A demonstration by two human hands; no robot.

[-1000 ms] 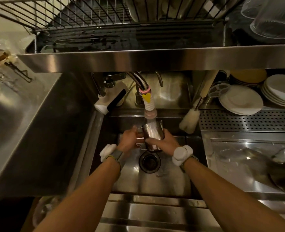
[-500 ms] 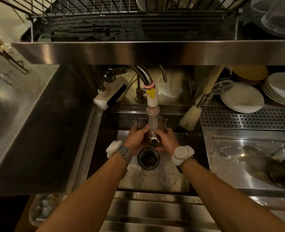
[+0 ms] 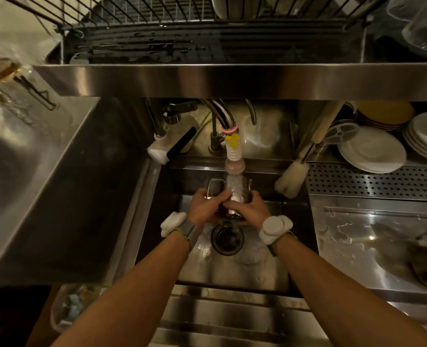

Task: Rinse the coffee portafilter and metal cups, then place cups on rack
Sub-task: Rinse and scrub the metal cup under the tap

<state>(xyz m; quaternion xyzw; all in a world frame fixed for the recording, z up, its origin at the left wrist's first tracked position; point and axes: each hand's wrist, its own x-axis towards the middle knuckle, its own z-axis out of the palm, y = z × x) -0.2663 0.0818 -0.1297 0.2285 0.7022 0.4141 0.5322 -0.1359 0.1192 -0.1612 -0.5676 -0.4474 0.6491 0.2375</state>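
A shiny metal cup [image 3: 237, 194] with a handle at its left is held over the sink [image 3: 235, 274], right under the faucet nozzle [image 3: 234, 163]. Water runs from the nozzle into the cup. My left hand [image 3: 204, 207] grips the cup's left side by the handle. My right hand [image 3: 251, 209] wraps the cup's right and lower side. Both hands hide the cup's bottom. The wire dish rack [image 3: 207, 23] sits on the steel shelf above the sink. No portafilter is visible.
The sink drain [image 3: 227, 237] lies just below my hands. A bottle brush [image 3: 292, 175] leans at the sink's right corner. Stacked white plates [image 3: 372, 152] sit on the perforated drainboard [image 3: 372, 182] to the right. A steel counter [image 3: 32, 176] is on the left.
The cup was tilted near the drain a second ago; now it is upright under the nozzle, taking the water stream. My hands have shifted slightly up with it.
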